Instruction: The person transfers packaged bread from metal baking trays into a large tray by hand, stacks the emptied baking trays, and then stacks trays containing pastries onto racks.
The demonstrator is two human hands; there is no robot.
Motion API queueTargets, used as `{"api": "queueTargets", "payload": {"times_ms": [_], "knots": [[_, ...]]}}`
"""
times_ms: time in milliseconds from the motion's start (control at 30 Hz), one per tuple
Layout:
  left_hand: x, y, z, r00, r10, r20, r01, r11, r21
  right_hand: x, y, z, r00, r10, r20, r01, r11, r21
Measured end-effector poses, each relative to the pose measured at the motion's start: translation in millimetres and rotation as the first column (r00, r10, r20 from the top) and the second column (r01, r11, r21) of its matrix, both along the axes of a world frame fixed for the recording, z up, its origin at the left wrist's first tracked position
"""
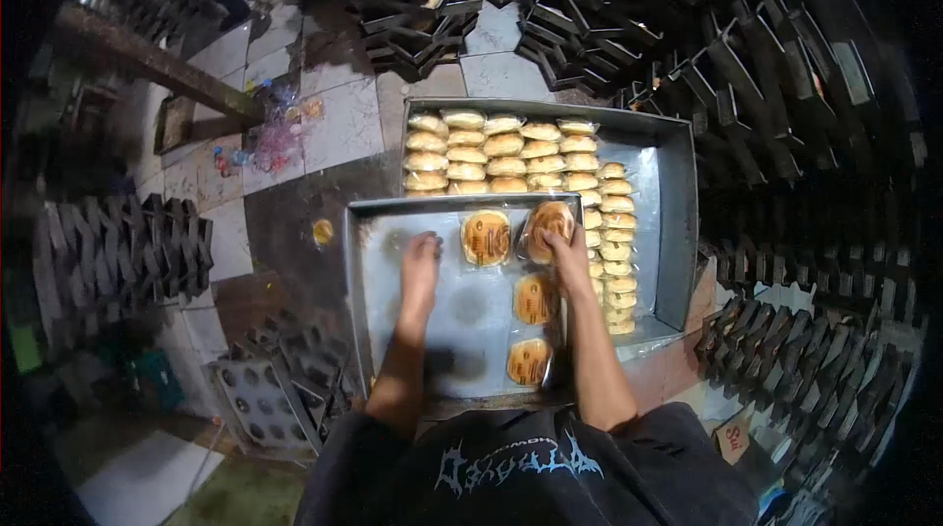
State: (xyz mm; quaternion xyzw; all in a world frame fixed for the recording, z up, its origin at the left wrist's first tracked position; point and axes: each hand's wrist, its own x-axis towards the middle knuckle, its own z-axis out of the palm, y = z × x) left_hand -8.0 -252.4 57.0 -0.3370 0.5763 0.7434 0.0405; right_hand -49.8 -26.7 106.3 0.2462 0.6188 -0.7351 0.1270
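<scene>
My right hand [567, 259] grips a flat, round bun in clear plastic wrap [546, 228] at the far right corner of a shallow metal tray [388, 330]. My left hand [420, 266] is over the bare left part of this tray, fingers loosely apart with nothing visible in them. Close to its right lies another wrapped bun [486, 237] with a dark brown mark on top. Two more buns, a wrapped bun [533, 299] and a nearer bun [528, 362], lie along the tray's right side, below my right hand.
Behind the tray is a larger, deeper metal tray [673, 221] with stacked rows of wrapped buns [506, 145]. Stacks of dark metal trays [128, 246] stand all around. A wooden post [157, 64] rises at left, beside plastic litter [275, 138] on the tiled floor.
</scene>
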Motion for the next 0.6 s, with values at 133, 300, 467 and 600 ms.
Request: {"api": "queueTargets", "payload": {"times_ms": [133,300,467,600], "knots": [[-13.4,-3.2,-29.8,0.988,-0.118,0.097,0.130,0.982,-0.138,11.5,-21.6,25.1,0.968,0.250,0.012,-0.250,0.968,0.017],[-26.4,27.1,-46.0,0.957,-0.289,-0.015,0.252,0.858,-0.448,17.6,-55.1,-59.8,0.993,0.118,-0.024,-0.086,0.832,0.548],[-18.9,56.2,-0.4,0.967,-0.232,0.108,0.254,0.915,-0.314,17.0,-60.3,-70.2,0.969,0.244,-0.039,-0.238,0.965,0.110],[4.3,104.1,81.0,0.980,-0.184,0.073,0.190,0.978,-0.088,16.5,15.8,33.6,0.940,0.338,-0.036,-0.339,0.940,-0.045]]}}
